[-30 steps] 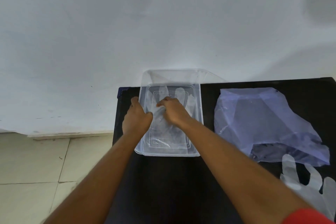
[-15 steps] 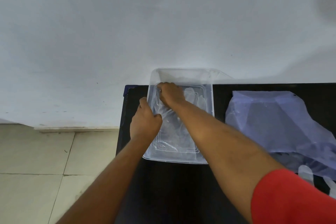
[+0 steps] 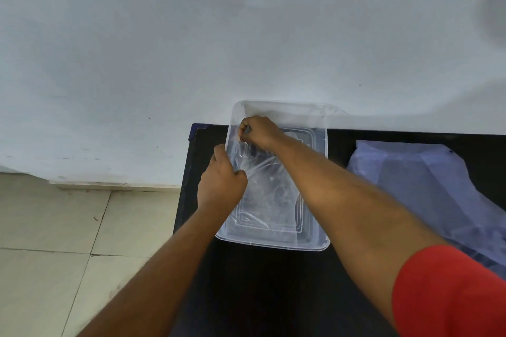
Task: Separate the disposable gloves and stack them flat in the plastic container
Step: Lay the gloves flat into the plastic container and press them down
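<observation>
Looking down through the head camera, we find both hands at the centre of the frame, working inside the clear plastic container (image 3: 276, 245). Our right hand (image 3: 260, 131) reaches to the container's far left corner, its fingers (image 3: 242, 128) pinched together on an edge of a thin transparent glove (image 3: 262, 172); our left hand (image 3: 221, 183) sits at the left wall nearer us, its fingers closed on the same film. We judge this two-point hold is meant to draw the glove taut, so it spreads flat along the container's floor and does not crumple. How many gloves already lie beneath is too hard to tell through the clear film. The container rests on a black desk (image 3: 260, 295) pushed against a pale wall (image 3: 246, 35). A bluish plastic bag (image 3: 427, 186) lies at the right of the frame, and beige floor tiles (image 3: 68, 241) fill the lower left.
</observation>
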